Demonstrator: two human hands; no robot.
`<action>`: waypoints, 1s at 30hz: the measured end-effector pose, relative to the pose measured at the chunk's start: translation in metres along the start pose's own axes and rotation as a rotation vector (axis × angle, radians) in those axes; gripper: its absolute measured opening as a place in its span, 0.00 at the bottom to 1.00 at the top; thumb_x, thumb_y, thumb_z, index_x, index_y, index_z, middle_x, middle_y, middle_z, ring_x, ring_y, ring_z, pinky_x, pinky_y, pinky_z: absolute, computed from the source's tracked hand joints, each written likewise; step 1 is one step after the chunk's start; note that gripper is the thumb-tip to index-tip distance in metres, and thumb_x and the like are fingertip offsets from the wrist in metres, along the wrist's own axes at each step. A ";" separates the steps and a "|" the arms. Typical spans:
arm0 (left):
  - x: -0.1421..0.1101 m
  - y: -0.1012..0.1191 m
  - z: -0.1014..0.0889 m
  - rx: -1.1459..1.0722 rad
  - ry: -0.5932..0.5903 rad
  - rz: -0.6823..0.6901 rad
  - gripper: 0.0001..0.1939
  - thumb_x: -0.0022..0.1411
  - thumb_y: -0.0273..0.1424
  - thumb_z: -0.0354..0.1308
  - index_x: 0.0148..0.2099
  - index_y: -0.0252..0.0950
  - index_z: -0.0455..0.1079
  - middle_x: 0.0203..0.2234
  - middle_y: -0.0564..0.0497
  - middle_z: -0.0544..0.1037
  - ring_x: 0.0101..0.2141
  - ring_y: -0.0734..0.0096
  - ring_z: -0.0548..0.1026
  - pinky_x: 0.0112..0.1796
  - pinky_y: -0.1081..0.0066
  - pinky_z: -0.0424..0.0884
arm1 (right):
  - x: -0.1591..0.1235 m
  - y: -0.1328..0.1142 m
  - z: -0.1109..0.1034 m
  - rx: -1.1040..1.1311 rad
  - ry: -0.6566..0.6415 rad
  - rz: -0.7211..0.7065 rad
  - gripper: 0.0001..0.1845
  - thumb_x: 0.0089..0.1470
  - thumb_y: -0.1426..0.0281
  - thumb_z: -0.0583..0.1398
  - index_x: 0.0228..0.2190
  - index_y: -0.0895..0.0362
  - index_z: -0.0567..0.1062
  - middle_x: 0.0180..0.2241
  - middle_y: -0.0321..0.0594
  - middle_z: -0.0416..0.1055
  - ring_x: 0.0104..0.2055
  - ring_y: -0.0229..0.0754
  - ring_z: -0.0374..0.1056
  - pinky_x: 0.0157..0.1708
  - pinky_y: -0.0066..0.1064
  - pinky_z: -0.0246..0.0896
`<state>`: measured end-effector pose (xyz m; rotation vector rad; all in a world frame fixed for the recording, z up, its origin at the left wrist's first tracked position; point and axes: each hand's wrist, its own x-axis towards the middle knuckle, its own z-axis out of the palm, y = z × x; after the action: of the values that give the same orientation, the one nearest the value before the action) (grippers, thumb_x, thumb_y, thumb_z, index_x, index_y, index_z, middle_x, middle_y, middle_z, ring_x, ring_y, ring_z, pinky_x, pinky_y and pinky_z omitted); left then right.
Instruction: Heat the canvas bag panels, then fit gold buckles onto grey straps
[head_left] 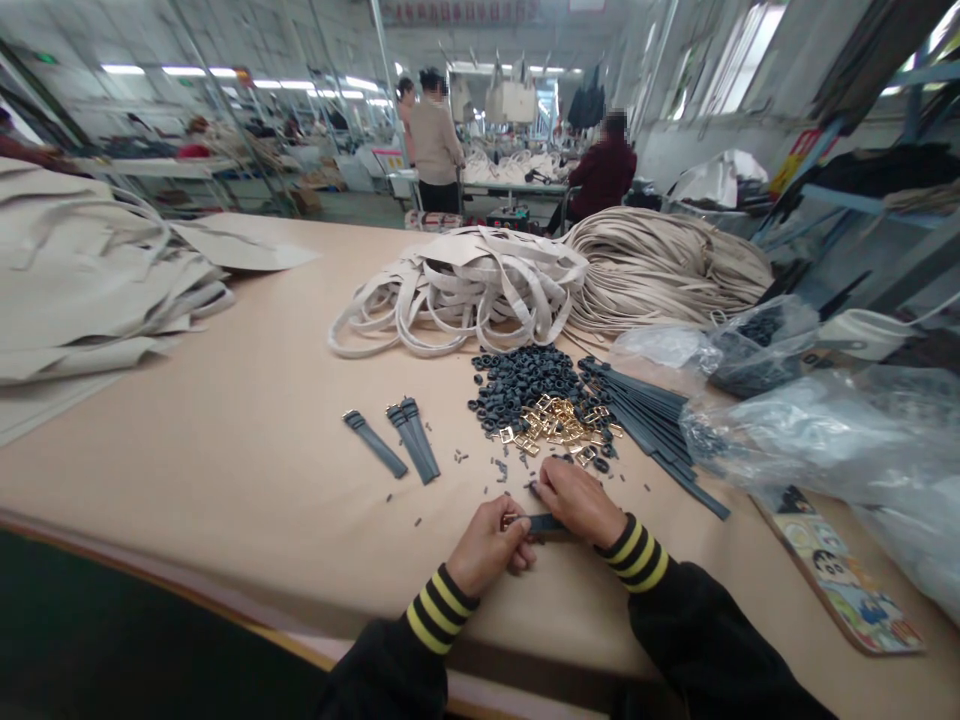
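Observation:
Both my hands rest on the beige table (247, 440) near its front edge. My left hand (487, 548) is closed, pinching the end of a dark grey strap (546, 524) where a small gold buckle shows. My right hand (577, 500) is curled over the same strap and presses it down. Just beyond lie a heap of gold buckles (559, 425), a pile of dark rings (521, 380) and a fan of dark straps (652, 420). Three finished straps (397, 440) lie to the left.
Cream webbing handles (465, 290) and a coil of cream cord (660, 265) sit further back. Clear plastic bags (810, 420) crowd the right side, with a cartoon-printed phone (847, 580) beside them. Stacked cream fabric pieces (82, 290) lie at left. People work at far tables.

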<state>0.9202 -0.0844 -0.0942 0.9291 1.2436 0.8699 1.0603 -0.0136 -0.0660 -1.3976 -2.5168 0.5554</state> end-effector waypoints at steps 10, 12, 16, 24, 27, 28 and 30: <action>-0.002 0.004 0.005 0.020 0.025 0.019 0.11 0.52 0.36 0.52 0.29 0.34 0.56 0.12 0.54 0.70 0.10 0.79 0.64 0.12 0.80 0.60 | -0.001 0.008 -0.025 0.043 0.128 -0.012 0.05 0.51 0.73 0.53 0.28 0.56 0.69 0.25 0.37 0.68 0.29 0.39 0.64 0.30 0.27 0.53; -0.003 0.004 0.005 0.031 0.022 0.027 0.10 0.53 0.35 0.52 0.29 0.35 0.55 0.12 0.54 0.70 0.10 0.79 0.64 0.12 0.81 0.59 | 0.013 -0.003 -0.019 -0.004 0.091 -0.070 0.06 0.52 0.73 0.53 0.31 0.56 0.70 0.28 0.38 0.70 0.32 0.39 0.65 0.33 0.27 0.54; -0.002 -0.001 0.004 0.042 0.027 0.029 0.11 0.53 0.36 0.51 0.29 0.35 0.54 0.12 0.54 0.70 0.10 0.78 0.65 0.12 0.81 0.59 | 0.043 -0.022 0.000 -0.134 0.016 -0.052 0.07 0.52 0.71 0.54 0.34 0.56 0.71 0.31 0.42 0.70 0.35 0.41 0.66 0.34 0.27 0.55; 0.002 -0.005 0.003 0.041 0.036 0.005 0.09 0.54 0.34 0.49 0.30 0.35 0.53 0.11 0.55 0.69 0.11 0.79 0.65 0.13 0.81 0.61 | 0.052 -0.034 0.019 -0.278 -0.016 0.001 0.10 0.53 0.72 0.53 0.36 0.62 0.70 0.35 0.52 0.68 0.36 0.48 0.67 0.32 0.33 0.59; 0.004 -0.007 0.003 0.036 0.028 0.006 0.10 0.53 0.35 0.50 0.30 0.36 0.52 0.11 0.56 0.69 0.10 0.79 0.65 0.12 0.81 0.60 | 0.052 -0.035 0.013 -0.306 -0.044 -0.034 0.10 0.52 0.73 0.54 0.37 0.62 0.69 0.37 0.52 0.67 0.38 0.49 0.67 0.33 0.34 0.60; 0.004 -0.007 0.003 0.041 0.027 0.010 0.10 0.53 0.36 0.49 0.30 0.36 0.52 0.11 0.56 0.69 0.10 0.79 0.65 0.12 0.81 0.60 | 0.054 -0.035 0.012 -0.308 -0.055 -0.050 0.10 0.51 0.73 0.54 0.37 0.61 0.70 0.37 0.52 0.68 0.38 0.49 0.67 0.33 0.33 0.60; 0.003 -0.007 0.003 0.054 0.029 0.019 0.10 0.53 0.36 0.49 0.30 0.36 0.52 0.11 0.56 0.69 0.11 0.79 0.65 0.12 0.81 0.60 | 0.058 -0.036 0.009 -0.303 -0.077 -0.078 0.08 0.49 0.74 0.55 0.34 0.61 0.71 0.36 0.50 0.69 0.37 0.48 0.68 0.33 0.32 0.60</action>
<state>0.9234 -0.0844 -0.1022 0.9759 1.2909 0.8708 0.9984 0.0162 -0.0590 -1.3867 -2.7957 0.2229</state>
